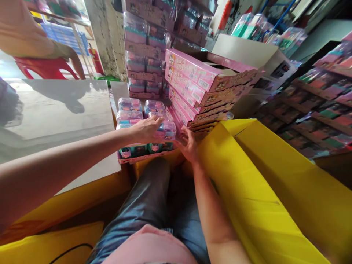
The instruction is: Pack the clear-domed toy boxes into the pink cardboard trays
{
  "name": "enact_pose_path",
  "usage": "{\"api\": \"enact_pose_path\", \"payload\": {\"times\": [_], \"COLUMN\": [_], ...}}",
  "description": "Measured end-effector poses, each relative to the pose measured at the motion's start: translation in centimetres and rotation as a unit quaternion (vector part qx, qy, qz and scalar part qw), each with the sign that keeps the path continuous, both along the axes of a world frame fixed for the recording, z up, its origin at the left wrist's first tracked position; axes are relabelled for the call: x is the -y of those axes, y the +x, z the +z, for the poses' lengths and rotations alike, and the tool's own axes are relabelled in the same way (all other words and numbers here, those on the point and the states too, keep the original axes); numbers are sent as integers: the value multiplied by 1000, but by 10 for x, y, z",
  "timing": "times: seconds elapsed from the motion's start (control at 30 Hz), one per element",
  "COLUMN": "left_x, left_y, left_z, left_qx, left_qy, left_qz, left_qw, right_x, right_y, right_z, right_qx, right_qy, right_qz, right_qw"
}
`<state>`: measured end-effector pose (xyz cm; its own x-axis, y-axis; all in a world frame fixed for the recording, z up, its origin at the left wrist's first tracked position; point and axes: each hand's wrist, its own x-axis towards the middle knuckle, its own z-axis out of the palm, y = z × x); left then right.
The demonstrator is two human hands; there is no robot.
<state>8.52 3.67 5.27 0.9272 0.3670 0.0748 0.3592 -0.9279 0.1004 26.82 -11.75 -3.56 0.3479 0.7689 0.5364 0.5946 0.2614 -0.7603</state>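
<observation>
A pink display tray (pixel 137 158) in front of me holds several clear plastic cases with pink, blue and green contents. My left hand (pixel 148 129) rests over a clear case (pixel 168 129) in the tray's right part, fingers bent around its top. At the tray's right edge is my right hand (pixel 188 144), its fingers apart and curved beside the same case. Whether its fingertips touch the case cannot be made out. Right behind my right hand rises a stack of pink printed cartons (pixel 192 79).
A large yellow bin (pixel 247 176) stands close on the right. Stacked packs (pixel 147 47) rise behind the tray. A white tabletop (pixel 55 124) lies to the left, with a person (pixel 30 33) on a red stool (pixel 46 66) beyond it. Packed shelves (pixel 316 110) are at the far right.
</observation>
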Motion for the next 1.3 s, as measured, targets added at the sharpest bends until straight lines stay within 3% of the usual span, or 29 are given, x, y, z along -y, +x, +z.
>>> {"api": "enact_pose_path", "payload": {"times": [0.07,0.13,0.2,0.27,0.37,0.53,0.67,0.77,0.83,0.9,1.03,1.17,1.3], "left_x": [-6,-11,-16,-20,-26,-31,-32,-30,-29,-28,-27,-32,-37], "left_y": [-8,-18,-29,-37,-45,-49,-52,-52,-51,-49,-47,-50,-55], "left_z": [1,2,1,-3,-11,-13,-7,-6,-6,-7,-8,-10,-10], "left_qx": [-5,5,26,30,6,-33,-38,-37,-38,-37,-28,-35,-28], "left_qy": [-9,-7,11,26,36,47,43,35,32,28,6,2,2], "left_qz": [-40,-69,-82,-80,-62,-37,-60,-66,-60,-50,-30,-40,-56], "left_qw": [999,998,996,996,997,998,997,996,997,998,999,999,998], "right_x": [2,3,-1,-9,-28,-51,-47,-38,-33,-29,-25,-25,-26], "right_y": [-17,-37,-56,-70,-77,-64,-58,-70,-82,-91,-92,-84,-84], "right_z": [29,58,79,88,81,54,46,46,44,40,27,21,22], "right_qx": [126,245,337,404,444,381,330,343,400,464,553,588,586], "right_qy": [52,59,21,-29,-91,-130,-138,-150,-147,-148,-138,-121,-133], "right_qz": [-59,-68,-42,-15,-12,-57,-103,-151,-120,-48,55,75,92], "right_qw": [989,965,940,914,891,914,928,915,897,872,820,796,794]}}
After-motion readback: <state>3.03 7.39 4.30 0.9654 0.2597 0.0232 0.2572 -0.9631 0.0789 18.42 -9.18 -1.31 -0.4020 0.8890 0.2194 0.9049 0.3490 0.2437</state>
